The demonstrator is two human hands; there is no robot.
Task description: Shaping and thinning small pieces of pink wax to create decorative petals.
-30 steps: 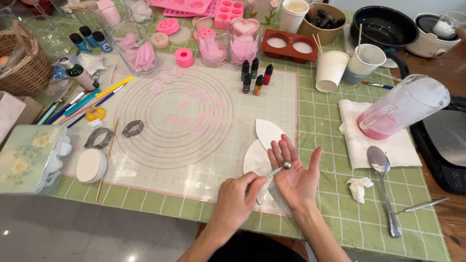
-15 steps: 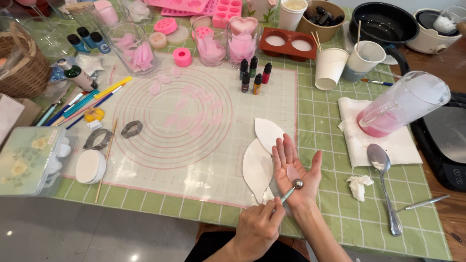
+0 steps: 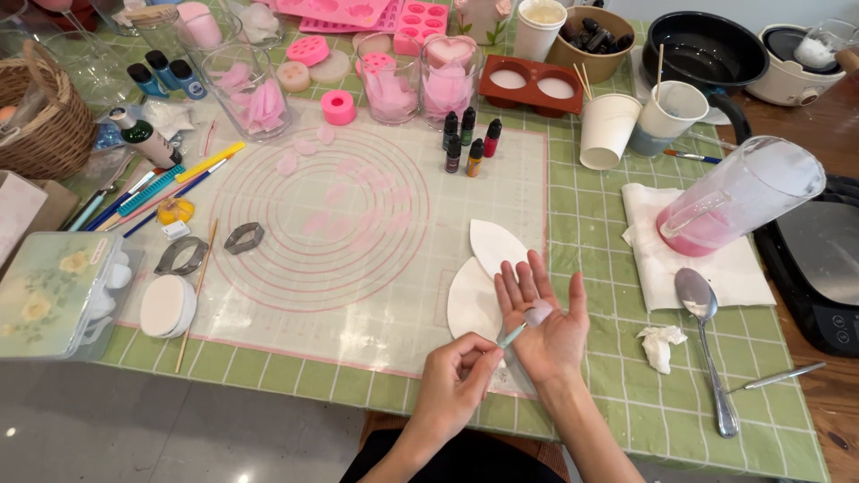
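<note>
Metal and slim, a ball-tipped modelling tool lies slantwise between the two hands, its long axis running from lower left up to the right. Its rounded end points up-right and presses on a small translucent petal piece lying in the open palm of the right hand, whose fingers are spread and point away from the person. The left hand is pinched closed around the tool's lower end, so that part of the shaft is hidden behind the fingertips, and how far the handle runs on cannot be made out. Both hands hover over the near edge of a clear silicone mat with pink rings, on a green checked cloth covering the table. Two white leaf-shaped sheets lie just beyond the right hand, the nearer one partly covered by it. The petal's outline is hard to tell against the skin.
</note>
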